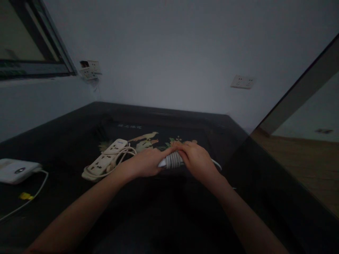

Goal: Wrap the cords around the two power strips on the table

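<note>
Both my hands are closed on a slim white device with a pale cord [173, 160] wound in several turns round its middle. Its exact kind is hidden by my fingers. My left hand [149, 162] grips its left end, while my right hand [197, 160] wraps the right part, fingertips meeting over the top of the coils. A loose length of white cable [217, 164] curves out beyond my right hand. Left of my left hand lies a white power strip [104, 160] with several sockets, its own cord looped over and beside it.
The dark table [169, 218] bears a printed bird and flowers. At its left stand a white box-shaped device [19, 171] with a trailing cable and a small yellow piece [25, 196]. Wall sockets [243, 81] are on the back wall; a window [29, 38] is upper left.
</note>
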Demonstrator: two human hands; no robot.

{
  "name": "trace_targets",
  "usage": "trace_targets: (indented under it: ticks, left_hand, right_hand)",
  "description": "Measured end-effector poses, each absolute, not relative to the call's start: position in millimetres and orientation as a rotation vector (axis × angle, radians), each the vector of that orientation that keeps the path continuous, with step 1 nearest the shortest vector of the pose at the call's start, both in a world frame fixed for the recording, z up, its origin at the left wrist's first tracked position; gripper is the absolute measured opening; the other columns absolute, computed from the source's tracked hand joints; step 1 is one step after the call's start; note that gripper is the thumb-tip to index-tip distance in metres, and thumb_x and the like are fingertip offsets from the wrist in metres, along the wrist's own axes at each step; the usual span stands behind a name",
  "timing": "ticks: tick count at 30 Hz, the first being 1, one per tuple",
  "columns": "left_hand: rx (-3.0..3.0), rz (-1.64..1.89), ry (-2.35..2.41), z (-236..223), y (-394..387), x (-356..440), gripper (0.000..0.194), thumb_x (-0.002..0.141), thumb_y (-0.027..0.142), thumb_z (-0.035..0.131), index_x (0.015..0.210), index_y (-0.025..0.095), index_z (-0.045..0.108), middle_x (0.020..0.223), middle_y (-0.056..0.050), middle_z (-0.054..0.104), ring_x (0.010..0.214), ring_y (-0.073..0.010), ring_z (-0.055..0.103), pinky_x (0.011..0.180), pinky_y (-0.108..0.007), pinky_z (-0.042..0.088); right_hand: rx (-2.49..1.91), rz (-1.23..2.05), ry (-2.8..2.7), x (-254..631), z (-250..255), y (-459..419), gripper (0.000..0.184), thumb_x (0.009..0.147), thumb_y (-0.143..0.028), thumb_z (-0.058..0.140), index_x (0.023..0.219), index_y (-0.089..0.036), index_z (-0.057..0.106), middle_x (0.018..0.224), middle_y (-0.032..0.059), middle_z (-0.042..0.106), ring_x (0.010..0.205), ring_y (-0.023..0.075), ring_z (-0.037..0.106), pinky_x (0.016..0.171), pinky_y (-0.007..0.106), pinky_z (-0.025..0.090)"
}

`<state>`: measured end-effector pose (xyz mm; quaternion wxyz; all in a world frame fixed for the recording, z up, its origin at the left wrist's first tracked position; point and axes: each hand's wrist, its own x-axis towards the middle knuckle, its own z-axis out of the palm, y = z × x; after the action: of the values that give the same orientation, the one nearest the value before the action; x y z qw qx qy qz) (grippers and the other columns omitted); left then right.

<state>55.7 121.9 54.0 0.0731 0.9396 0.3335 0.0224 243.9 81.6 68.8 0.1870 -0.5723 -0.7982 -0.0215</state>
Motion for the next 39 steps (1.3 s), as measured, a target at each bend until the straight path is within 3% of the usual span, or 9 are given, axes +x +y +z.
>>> trace_targets:
  ticks: [5, 10, 16, 18, 22, 25, 30, 35, 39]
  left_hand:
    - [2.79, 0.312, 0.951, 50, 135, 62, 0.076, 0.078, 0.019, 0.053, 0.146, 0.025, 0.019, 0.137, -0.013, 0.049, 0.113, -0.0267, 0.055, 0.094, -0.039, 0.04]
    - [2.691, 0.546, 0.959, 45, 142, 66, 0.071, 0.079, 0.022, 0.054, 0.143, 0.023, 0.026, 0.126, -0.012, 0.058, 0.104, -0.0262, 0.06, 0.085, -0.035, 0.044]
    - [2.52, 0.798, 1.126, 56, 143, 60, 0.071, 0.079, 0.02, 0.055, 0.143, 0.024, 0.025, 0.115, -0.013, 0.063, 0.086, -0.0235, 0.065, 0.074, -0.032, 0.046]
    - [2.478, 0.826, 1.131, 61, 140, 60, 0.071, 0.078, 0.021, 0.057, 0.142, 0.025, 0.026, 0.115, -0.013, 0.063, 0.085, -0.024, 0.065, 0.074, -0.032, 0.046]
    - [2.369, 0.821, 1.035, 66, 133, 62, 0.079, 0.077, 0.028, 0.062, 0.145, 0.026, 0.02, 0.116, -0.013, 0.063, 0.091, -0.0267, 0.064, 0.079, -0.037, 0.047]
    - [2.289, 0.872, 0.874, 67, 130, 64, 0.079, 0.076, 0.03, 0.064, 0.144, 0.026, 0.024, 0.127, -0.012, 0.056, 0.106, -0.0268, 0.059, 0.091, -0.039, 0.043]
    - [1.951, 0.976, 0.688, 70, 131, 66, 0.081, 0.07, 0.024, 0.07, 0.139, 0.022, 0.029, 0.136, -0.013, 0.047, 0.12, -0.0267, 0.048, 0.101, -0.039, 0.036]
    - [1.449, 0.986, 0.557, 79, 127, 63, 0.081, 0.068, 0.021, 0.074, 0.135, 0.023, 0.029, 0.122, -0.012, 0.056, 0.096, -0.0228, 0.061, 0.078, -0.033, 0.049]
    - [1.286, 0.887, 0.457, 83, 121, 61, 0.076, 0.069, 0.021, 0.074, 0.132, 0.026, 0.03, 0.104, -0.008, 0.062, 0.07, -0.0145, 0.062, 0.061, -0.027, 0.049]
  right_hand:
    - [-1.582, -0.029, -2.111, 244, 74, 77, 0.028, 0.089, -0.013, 0.045, 0.107, -0.013, 0.066, 0.094, 0.0106, 0.065, 0.085, 0.0221, 0.061, 0.076, 0.033, 0.046]
    - [-1.327, 0.166, -1.95, 246, 72, 79, 0.033, 0.089, -0.014, 0.041, 0.113, -0.016, 0.063, 0.096, 0.0101, 0.064, 0.088, 0.0209, 0.06, 0.079, 0.034, 0.047]
    - [-1.174, 0.607, -1.693, 241, 71, 79, 0.039, 0.092, -0.027, 0.041, 0.124, -0.01, 0.055, 0.065, 0.0016, 0.06, 0.042, 0.01, 0.047, 0.041, 0.023, 0.039]
    - [-1.127, 0.466, -1.745, 239, 72, 76, 0.036, 0.092, -0.027, 0.041, 0.118, -0.011, 0.061, 0.064, 0.0025, 0.062, 0.049, 0.0117, 0.054, 0.046, 0.023, 0.042]
    - [-1.1, -0.021, -1.933, 241, 72, 71, 0.035, 0.092, -0.022, 0.04, 0.116, -0.012, 0.063, 0.091, 0.011, 0.071, 0.076, 0.0172, 0.066, 0.066, 0.026, 0.05]
    - [-1.132, -0.248, -2.046, 247, 74, 69, 0.035, 0.093, -0.024, 0.041, 0.117, -0.012, 0.063, 0.083, 0.0104, 0.072, 0.068, 0.0172, 0.067, 0.061, 0.026, 0.049]
    - [-1.056, -0.099, -1.984, 254, 89, 64, 0.029, 0.091, -0.023, 0.047, 0.11, -0.013, 0.067, 0.089, 0.0083, 0.073, 0.071, 0.0151, 0.067, 0.062, 0.023, 0.048]
    - [-1.095, 0.383, -1.967, 271, 108, 65, 0.027, 0.091, -0.026, 0.046, 0.093, -0.016, 0.071, 0.054, -0.0026, 0.058, 0.046, 0.0082, 0.05, 0.045, 0.019, 0.037]
    - [-1.124, 0.534, -1.965, 297, 108, 76, 0.023, 0.087, -0.032, 0.053, 0.09, -0.017, 0.071, 0.068, 0.0006, 0.063, 0.055, 0.0093, 0.051, 0.047, 0.019, 0.038]
